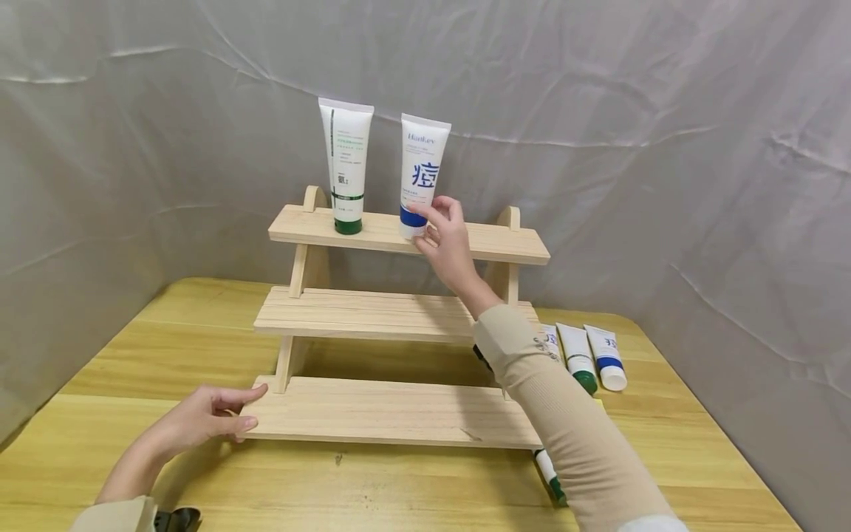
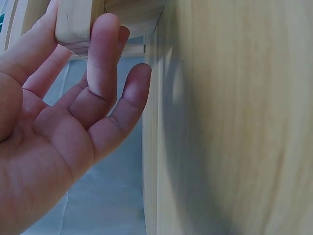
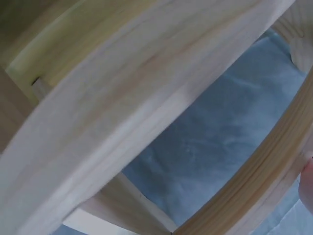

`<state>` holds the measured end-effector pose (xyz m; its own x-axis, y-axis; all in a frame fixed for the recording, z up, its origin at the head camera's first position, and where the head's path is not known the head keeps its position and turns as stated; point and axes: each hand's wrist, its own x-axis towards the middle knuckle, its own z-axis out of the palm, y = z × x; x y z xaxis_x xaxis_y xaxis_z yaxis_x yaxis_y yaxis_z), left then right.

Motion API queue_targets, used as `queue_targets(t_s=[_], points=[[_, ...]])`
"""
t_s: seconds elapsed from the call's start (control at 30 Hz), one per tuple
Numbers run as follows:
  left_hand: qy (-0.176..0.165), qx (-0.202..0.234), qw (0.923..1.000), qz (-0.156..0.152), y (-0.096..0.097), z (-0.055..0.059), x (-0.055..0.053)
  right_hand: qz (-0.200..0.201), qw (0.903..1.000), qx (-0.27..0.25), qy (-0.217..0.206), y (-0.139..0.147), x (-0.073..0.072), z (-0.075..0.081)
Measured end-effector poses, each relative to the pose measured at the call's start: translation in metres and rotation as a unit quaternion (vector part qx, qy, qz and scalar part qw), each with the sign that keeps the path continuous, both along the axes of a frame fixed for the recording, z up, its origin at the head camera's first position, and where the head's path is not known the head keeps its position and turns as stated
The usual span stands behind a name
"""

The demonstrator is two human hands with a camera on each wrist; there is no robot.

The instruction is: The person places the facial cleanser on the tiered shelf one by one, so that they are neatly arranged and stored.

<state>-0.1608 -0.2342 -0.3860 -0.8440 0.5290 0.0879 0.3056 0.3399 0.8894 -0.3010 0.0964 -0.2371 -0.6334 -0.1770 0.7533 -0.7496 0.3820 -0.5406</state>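
Observation:
A three-tier wooden display rack (image 1: 372, 410) stands on the table. On its top shelf (image 1: 382, 229), a white tube with a blue band (image 1: 424, 148) stands cap down; my right hand (image 1: 450, 244) pinches it low, near the cap, between thumb and fingers. To its left, apart from it, a white tube with a green cap (image 1: 349, 151) stands upright. My left hand (image 1: 196, 420) grips the left end of the bottom shelf, and in the left wrist view its fingers bend around the shelf corner (image 2: 73, 24). Only a fingertip (image 3: 306, 188) of the right hand shows in the right wrist view.
Right of the rack, a green-capped tube (image 1: 577, 355) and a blue-banded tube (image 1: 606, 356) lie on the wooden table (image 1: 678, 451), beside others partly hidden by the right sleeve (image 1: 565, 414). Another green-capped tube (image 1: 550, 473) lies nearer. Grey cloth (image 1: 598, 148) hangs behind.

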Motion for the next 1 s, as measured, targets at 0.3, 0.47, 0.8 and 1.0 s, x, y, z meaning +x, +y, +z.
queue_targets(t_s=[0.3, 0.47, 0.8, 1.0], points=[[-0.003, 0.001, 1.0, -0.001, 0.001, 0.0, 0.001, -0.008, 0.9986, 0.05, -0.018, 0.003, -0.003, 0.0], [-0.002, -0.002, 1.0, 0.001, 0.0, 0.0, 0.001, 0.004, 0.9986, 0.047, -0.026, 0.005, 0.0, 0.0], [0.005, -0.002, 1.0, -0.002, 0.0, 0.001, -0.001, 0.011, 0.9998, 0.016, 0.005, 0.013, 0.007, -0.003], [0.004, -0.003, 1.0, 0.002, 0.0, -0.001, -0.001, 0.031, 0.9992, -0.013, 0.021, 0.019, 0.014, -0.007]])
